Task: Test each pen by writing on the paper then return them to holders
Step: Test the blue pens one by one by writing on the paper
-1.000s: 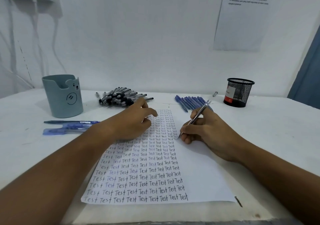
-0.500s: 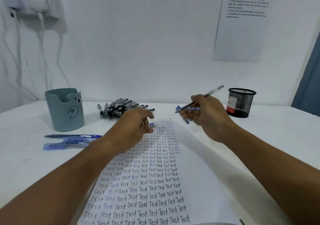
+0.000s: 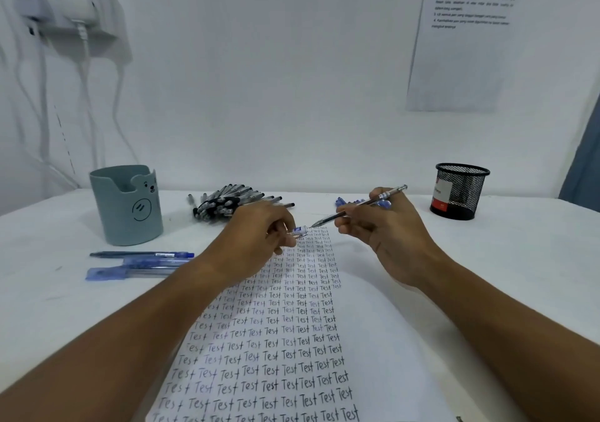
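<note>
My right hand point(image 3: 386, 233) holds a clear-barrelled pen point(image 3: 360, 206) above the top of the paper point(image 3: 373, 340), its tip pointing left toward my left hand. My left hand point(image 3: 256, 236) pinches a small pen cap point(image 3: 299, 230) just in front of that tip. The paper carries several columns of the word "Test". A grey-green bear holder point(image 3: 126, 204) stands at the left, a black mesh holder point(image 3: 459, 191) at the right.
A pile of black pens point(image 3: 227, 202) lies behind my left hand, and some blue pens point(image 3: 350, 201) lie behind my right hand. Three blue pens point(image 3: 139, 262) lie left of the paper. A printed sheet point(image 3: 461, 42) hangs on the wall.
My right hand lifted the pen off the paper and turned its tip toward my left hand. My left hand rose from the paper with the cap between its fingers.
</note>
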